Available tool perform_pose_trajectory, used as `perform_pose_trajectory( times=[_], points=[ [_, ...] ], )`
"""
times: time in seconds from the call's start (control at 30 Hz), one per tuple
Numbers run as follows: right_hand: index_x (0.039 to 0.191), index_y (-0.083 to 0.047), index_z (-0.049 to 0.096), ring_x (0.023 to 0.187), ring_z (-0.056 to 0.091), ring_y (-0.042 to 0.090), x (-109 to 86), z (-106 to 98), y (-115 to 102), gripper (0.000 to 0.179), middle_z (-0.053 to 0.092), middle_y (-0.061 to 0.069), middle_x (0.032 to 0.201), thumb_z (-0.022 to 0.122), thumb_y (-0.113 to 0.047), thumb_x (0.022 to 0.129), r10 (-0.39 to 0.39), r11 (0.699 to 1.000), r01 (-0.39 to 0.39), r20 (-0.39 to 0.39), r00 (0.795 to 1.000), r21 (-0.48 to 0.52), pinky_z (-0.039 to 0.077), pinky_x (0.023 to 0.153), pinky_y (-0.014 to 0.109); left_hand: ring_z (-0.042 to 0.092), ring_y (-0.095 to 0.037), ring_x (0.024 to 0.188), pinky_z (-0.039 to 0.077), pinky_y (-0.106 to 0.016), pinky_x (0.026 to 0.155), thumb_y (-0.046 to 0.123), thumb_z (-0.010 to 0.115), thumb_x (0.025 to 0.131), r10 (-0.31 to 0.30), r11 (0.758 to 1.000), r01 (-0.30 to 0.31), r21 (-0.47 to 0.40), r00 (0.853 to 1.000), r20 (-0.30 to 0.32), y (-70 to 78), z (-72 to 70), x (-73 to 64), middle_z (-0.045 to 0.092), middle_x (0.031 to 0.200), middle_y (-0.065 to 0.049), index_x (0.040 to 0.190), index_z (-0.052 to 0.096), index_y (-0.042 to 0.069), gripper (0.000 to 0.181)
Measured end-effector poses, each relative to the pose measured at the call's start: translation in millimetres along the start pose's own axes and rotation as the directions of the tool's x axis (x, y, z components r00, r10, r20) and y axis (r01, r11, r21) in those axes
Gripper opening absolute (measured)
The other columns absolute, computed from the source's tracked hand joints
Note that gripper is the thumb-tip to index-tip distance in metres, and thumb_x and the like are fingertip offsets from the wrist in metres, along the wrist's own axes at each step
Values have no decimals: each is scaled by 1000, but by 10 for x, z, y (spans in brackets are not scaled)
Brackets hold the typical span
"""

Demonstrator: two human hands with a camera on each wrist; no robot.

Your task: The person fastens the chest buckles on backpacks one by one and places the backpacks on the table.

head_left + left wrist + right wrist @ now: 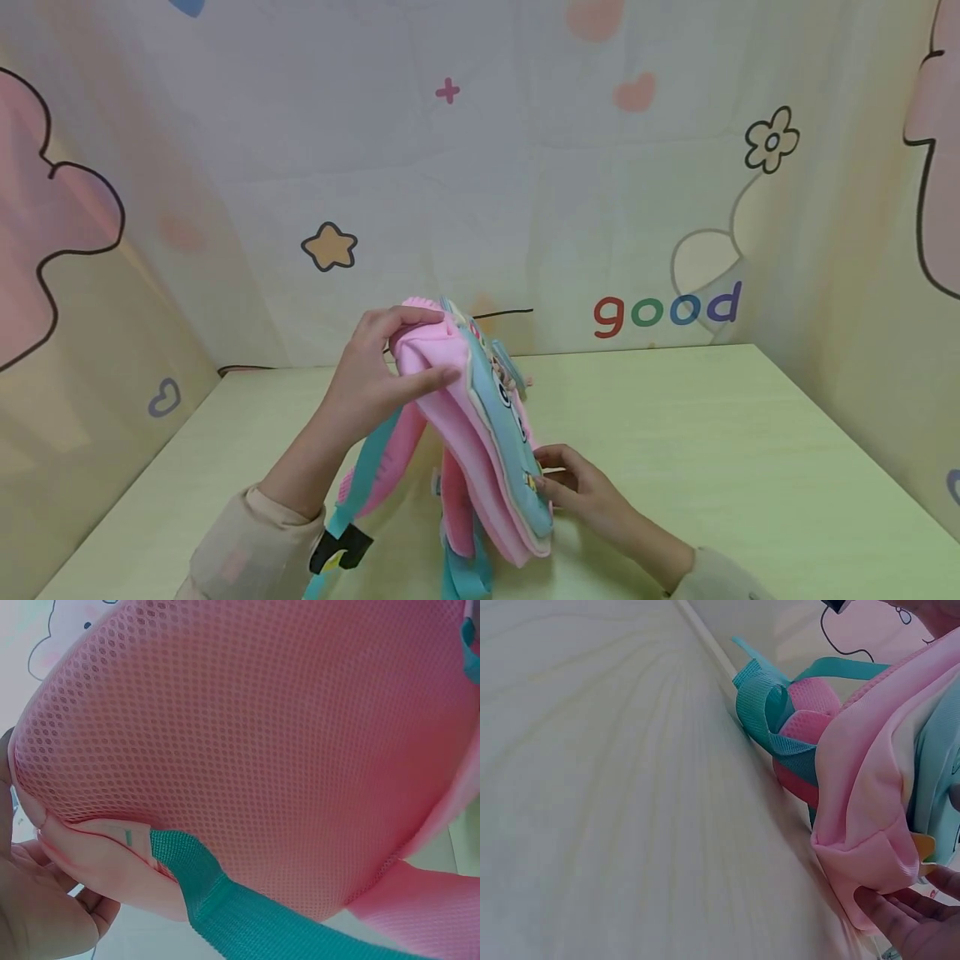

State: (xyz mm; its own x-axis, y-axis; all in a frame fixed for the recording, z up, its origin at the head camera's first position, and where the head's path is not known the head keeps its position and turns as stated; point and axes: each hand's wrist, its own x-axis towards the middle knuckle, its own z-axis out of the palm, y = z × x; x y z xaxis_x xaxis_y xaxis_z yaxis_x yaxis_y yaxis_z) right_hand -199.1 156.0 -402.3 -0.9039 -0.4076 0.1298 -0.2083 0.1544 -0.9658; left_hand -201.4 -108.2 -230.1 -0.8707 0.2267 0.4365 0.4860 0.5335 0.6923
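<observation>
A small pink backpack (442, 408) with a light blue front panel (491, 408) stands tilted on the table. My left hand (375, 358) grips its upper corner, thumb on the near side and fingers over the top. At the panel's lower end, my right hand (592, 492) holds the backpack's edge with bent fingers, beside a small yellow piece. The left wrist view shows the pink mesh back (255, 750) and a teal strap (217, 900). In the right wrist view, the right fingers (889, 915) lie against the pink lower corner (866, 859).
Teal webbing with a black buckle (341, 550) hangs by my left forearm. Another teal strap (467, 575) droops toward the table's near side. The pale green tabletop (675, 433) is enclosed by printed cloth walls (480, 183) at the back and sides.
</observation>
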Motion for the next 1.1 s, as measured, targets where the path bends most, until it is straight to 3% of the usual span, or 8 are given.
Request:
perform_pose_trajectory(
  times=[0.33, 0.53, 0.77, 0.87, 1.1],
  points=[
    [132, 9, 37, 116, 58, 27, 37, 152, 7, 50, 43, 31, 133, 55, -22, 98, -17, 995, 11, 62, 998, 95, 55, 86, 28, 42, -24, 115, 53, -29, 72, 28, 80, 75, 12, 1000, -12, -28, 1000, 4, 135, -6, 8, 47, 128, -8, 123, 60, 19, 53],
    [133, 11, 34, 115, 58, 25, 54, 239, 36, 51, 42, 33, 133, 55, -20, 98, -42, 990, 28, 100, 994, 139, 55, 86, 28, 41, -22, 118, 54, -33, 76, 26, 81, 74, 64, 997, -64, -35, 998, 8, 208, 35, 1, 50, 127, -6, 122, 61, 19, 52],
    [132, 14, 33, 104, 62, 5, 36, 278, 50, 49, 44, 32, 131, 52, -17, 99, -94, 980, 68, 135, 986, 185, 55, 87, 28, 40, -22, 119, 53, -35, 79, 25, 82, 72, 134, 991, -133, -22, 991, 31, 294, 101, -16, 52, 126, -5, 120, 61, 20, 53],
    [132, 14, 33, 102, 63, 3, 33, 291, 62, 47, 46, 31, 129, 52, -15, 99, -112, 980, 86, 143, 983, 178, 54, 87, 26, 41, -23, 120, 54, -35, 79, 26, 82, 72, 143, 990, -142, -21, 989, 49, 328, 136, -20, 51, 127, -5, 120, 60, 20, 53],
    [133, 7, 38, 107, 63, 9, 16, 213, 86, 45, 47, 28, 131, 53, -17, 99, -67, 994, 51, 172, 983, 96, 53, 89, 24, 42, -24, 121, 54, -37, 82, 26, 82, 72, 160, 987, -158, -28, 984, 79, 353, 185, -27, 48, 131, -6, 125, 59, 20, 58]
  ],
)
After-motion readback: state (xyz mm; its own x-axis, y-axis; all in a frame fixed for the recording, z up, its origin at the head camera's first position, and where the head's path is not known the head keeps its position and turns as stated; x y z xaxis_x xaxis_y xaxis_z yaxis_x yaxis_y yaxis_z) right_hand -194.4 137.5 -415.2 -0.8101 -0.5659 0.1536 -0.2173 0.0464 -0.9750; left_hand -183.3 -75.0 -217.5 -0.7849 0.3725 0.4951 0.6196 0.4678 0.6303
